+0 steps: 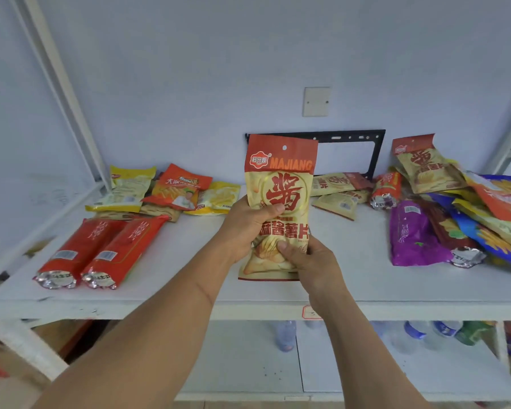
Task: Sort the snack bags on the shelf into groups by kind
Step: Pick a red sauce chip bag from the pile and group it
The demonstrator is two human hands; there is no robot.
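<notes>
I see both hands raised over the middle of the white shelf [351,276], holding one chip bag [281,208] upright — the left hand [248,228] grips its left edge, thumb across the front, and the right hand [310,261] pinches the lower part. Two red bags [101,249] lie side by side near left, yellow bags [130,187] far left, a mixed pile [460,214] on the right.
</notes>
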